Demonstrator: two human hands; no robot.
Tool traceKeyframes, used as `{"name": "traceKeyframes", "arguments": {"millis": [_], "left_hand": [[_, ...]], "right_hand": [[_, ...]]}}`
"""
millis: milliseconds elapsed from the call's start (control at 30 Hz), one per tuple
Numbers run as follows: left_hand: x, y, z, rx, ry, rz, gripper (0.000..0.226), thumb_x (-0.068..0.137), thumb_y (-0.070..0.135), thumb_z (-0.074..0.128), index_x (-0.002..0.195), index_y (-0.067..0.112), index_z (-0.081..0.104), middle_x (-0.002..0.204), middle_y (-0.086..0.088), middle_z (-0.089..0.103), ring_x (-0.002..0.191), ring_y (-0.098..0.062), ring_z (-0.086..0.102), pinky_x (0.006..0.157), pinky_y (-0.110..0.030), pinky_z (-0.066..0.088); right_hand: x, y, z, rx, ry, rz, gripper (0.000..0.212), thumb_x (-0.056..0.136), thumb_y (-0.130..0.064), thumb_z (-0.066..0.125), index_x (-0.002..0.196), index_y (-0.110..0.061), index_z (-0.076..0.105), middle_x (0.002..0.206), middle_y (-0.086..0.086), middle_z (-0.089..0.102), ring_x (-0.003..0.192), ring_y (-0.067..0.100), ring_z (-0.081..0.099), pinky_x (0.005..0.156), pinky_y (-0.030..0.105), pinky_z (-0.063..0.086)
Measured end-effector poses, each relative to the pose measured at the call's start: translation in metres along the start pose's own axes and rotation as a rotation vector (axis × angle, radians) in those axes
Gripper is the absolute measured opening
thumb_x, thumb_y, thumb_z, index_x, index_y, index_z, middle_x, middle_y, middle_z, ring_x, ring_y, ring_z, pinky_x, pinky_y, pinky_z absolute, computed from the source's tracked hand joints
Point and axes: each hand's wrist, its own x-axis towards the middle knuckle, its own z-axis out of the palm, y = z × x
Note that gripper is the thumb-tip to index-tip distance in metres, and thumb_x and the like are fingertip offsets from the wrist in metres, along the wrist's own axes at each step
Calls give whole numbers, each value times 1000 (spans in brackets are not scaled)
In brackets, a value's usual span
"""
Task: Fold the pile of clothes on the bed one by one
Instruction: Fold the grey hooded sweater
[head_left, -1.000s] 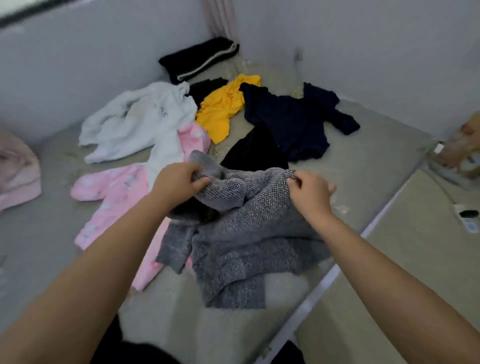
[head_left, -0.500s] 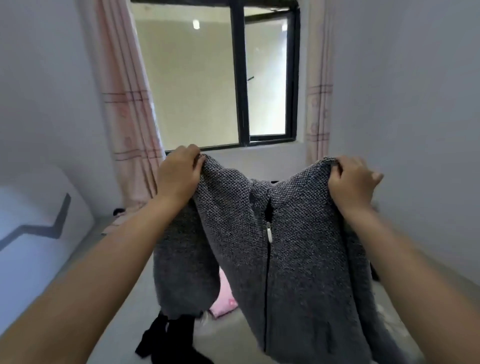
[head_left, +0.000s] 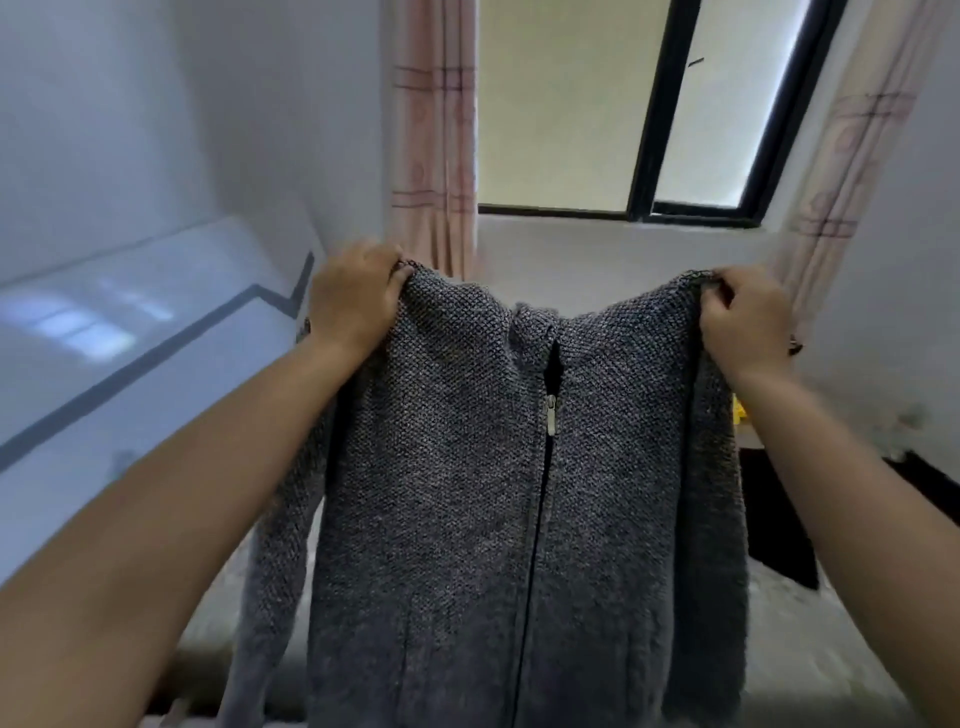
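A grey knitted cardigan (head_left: 467, 493) hangs upright in the air below the window (head_left: 639, 111), held at both shoulders. Its coarse, flecked knit falls straight; a dark zip runs down the middle, closed up to a silver zip pull (head_left: 551, 414) just under the collar, and one sleeve dangles at each side. The left hand (head_left: 353, 297) pinches the left shoulder with closed fingers; the right hand (head_left: 744, 321) pinches the right shoulder likewise. No label or writing is legible. Pink curtains (head_left: 434, 135) flank the window.
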Motion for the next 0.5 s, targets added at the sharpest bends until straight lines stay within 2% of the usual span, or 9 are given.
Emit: {"name": "traceKeyframes", "arguments": {"millis": [133, 267, 500], "left_hand": [[-32, -60, 3, 89, -94, -98, 25, 93, 20, 48, 102, -1, 58, 100, -22, 58, 97, -36, 51, 74, -44, 40], [-41, -113, 18, 155, -121, -139, 22, 93, 18, 48, 97, -1, 58, 95, -20, 59, 92, -36, 52, 64, -40, 39], [-10, -220, 75, 320, -248, -131, 23, 94, 19, 48, 91, -3, 57, 82, -22, 56, 76, -36, 53, 55, -36, 34]], "right_hand": [[-17, -23, 66, 31, -162, -13, 26, 89, -4, 47, 107, 6, 62, 107, 30, 60, 102, 40, 53, 81, 36, 30], [-20, -38, 138, 90, -275, -6, 26, 88, -3, 49, 109, 5, 62, 112, 27, 60, 106, 37, 53, 86, 34, 32], [12, -61, 293, 193, -341, -32, 21, 87, -1, 50, 100, 6, 65, 101, 28, 61, 98, 39, 55, 78, 32, 30]]}}
